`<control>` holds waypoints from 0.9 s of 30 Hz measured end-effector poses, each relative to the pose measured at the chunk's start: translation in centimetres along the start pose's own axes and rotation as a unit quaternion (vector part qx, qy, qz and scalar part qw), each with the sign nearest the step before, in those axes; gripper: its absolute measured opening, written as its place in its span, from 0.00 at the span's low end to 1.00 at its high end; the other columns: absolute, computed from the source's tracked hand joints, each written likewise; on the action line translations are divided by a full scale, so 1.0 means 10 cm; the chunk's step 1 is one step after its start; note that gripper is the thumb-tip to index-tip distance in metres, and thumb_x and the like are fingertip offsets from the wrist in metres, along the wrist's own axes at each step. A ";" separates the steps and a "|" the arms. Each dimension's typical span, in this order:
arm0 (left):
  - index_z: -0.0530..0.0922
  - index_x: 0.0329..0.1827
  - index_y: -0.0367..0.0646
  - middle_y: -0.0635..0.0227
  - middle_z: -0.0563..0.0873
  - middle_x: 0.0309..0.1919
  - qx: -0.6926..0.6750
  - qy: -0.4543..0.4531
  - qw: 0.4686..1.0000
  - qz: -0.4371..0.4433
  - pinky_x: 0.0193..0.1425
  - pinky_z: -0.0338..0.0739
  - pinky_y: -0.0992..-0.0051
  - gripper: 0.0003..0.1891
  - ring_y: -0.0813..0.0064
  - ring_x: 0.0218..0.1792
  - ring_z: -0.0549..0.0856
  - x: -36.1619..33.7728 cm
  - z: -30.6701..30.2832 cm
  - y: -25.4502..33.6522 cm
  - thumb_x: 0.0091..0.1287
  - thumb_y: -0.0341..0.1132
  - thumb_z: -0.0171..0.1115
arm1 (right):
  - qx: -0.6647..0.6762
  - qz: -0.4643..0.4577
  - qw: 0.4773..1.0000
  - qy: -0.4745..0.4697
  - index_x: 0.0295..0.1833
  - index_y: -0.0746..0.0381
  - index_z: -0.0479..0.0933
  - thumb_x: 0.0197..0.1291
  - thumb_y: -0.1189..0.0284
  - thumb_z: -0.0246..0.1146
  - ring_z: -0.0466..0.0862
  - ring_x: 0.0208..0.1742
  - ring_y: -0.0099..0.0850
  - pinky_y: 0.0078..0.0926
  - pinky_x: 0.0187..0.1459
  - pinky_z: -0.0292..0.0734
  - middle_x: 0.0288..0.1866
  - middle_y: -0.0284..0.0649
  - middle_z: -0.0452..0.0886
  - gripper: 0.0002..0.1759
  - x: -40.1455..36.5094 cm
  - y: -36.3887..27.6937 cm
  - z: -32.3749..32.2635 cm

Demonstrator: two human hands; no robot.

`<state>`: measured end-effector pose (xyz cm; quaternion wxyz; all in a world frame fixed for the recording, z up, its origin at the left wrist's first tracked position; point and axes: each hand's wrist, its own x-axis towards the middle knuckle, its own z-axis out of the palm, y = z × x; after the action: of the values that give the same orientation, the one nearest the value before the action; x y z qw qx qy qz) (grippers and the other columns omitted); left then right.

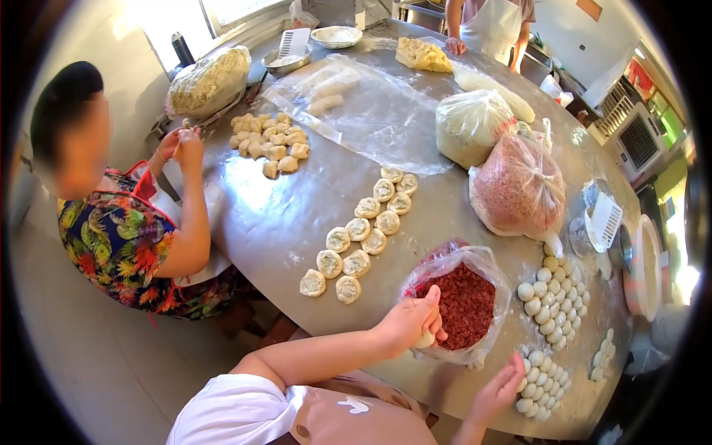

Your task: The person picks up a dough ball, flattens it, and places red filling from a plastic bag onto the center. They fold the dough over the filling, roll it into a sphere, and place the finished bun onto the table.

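Observation:
My left hand (410, 322) is closed around a small pale piece of dough (425, 339), which shows partly below the fingers; the rest of it is hidden. It hovers at the near left rim of an open plastic bag filled with dark red crumbly filling (463, 308). My right hand (500, 388) has its fingers stretched out and holds nothing that I can see. Beside its fingertips lies a near group of smooth white dough balls (540, 386). A second group of dough balls (552, 300) sits farther back, right of the bag.
Rows of round filled dough pieces (357, 228) lie mid-table. Cut dough lumps (271, 141) are near a seated person (133, 230) at left. Tied bags (517, 185), a plastic sheet (371, 111) and yellow dough (423, 55) lie farther back. Another person (489, 26) stands across the table.

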<state>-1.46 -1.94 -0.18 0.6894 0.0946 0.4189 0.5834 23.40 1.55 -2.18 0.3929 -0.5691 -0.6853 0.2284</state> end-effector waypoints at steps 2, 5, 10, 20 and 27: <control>0.64 0.18 0.46 0.69 0.74 0.23 -0.037 -0.017 0.998 0.041 0.49 0.76 0.68 0.32 0.65 0.43 0.84 0.04 0.03 -0.03 0.78 0.58 0.37 | 0.055 -0.025 0.995 -0.076 0.60 0.71 0.70 0.75 0.66 0.48 0.75 0.62 0.39 0.36 0.64 0.68 0.60 0.49 0.75 0.20 0.03 -0.29 0.13; 0.65 0.21 0.46 0.65 0.77 0.31 -0.090 -0.044 0.988 0.114 0.64 0.68 0.65 0.31 0.62 0.59 0.77 0.05 0.10 -0.09 0.78 0.58 0.32 | 0.145 -0.103 0.970 -0.167 0.62 0.70 0.68 0.72 0.65 0.54 0.76 0.60 0.39 0.36 0.61 0.70 0.58 0.50 0.75 0.22 0.03 -0.68 0.43; 0.71 0.29 0.45 0.56 0.75 0.63 -0.042 -0.035 0.979 0.197 0.73 0.60 0.60 0.33 0.62 0.69 0.68 -0.07 0.12 -0.11 0.76 0.61 0.25 | 0.180 -0.143 0.955 -0.187 0.62 0.69 0.67 0.68 0.67 0.61 0.77 0.56 0.38 0.34 0.56 0.73 0.56 0.48 0.76 0.23 -0.08 -0.97 0.92; 0.78 0.54 0.37 0.58 0.81 0.54 0.145 -0.210 0.936 0.243 0.77 0.56 0.61 0.17 0.66 0.58 0.79 -0.04 0.13 -0.14 0.76 0.41 0.51 | 0.331 0.058 0.873 -0.353 0.63 0.69 0.66 0.72 0.41 0.42 0.80 0.44 0.27 0.22 0.42 0.73 0.47 0.40 0.80 0.39 -0.02 -0.72 0.52; 0.79 0.51 0.36 0.57 0.80 0.57 0.171 -0.149 0.916 0.331 0.78 0.53 0.57 0.27 0.66 0.62 0.77 0.06 0.06 -0.24 0.73 0.56 0.51 | 0.303 0.003 0.918 -0.257 0.61 0.66 0.66 0.71 0.46 0.51 0.78 0.46 0.26 0.21 0.45 0.73 0.48 0.39 0.77 0.32 -0.04 -0.84 0.65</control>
<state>0.73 -1.90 -1.59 0.4844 0.4301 0.3494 0.6770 13.19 -0.06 0.33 0.3558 -0.3464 -0.6592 0.5646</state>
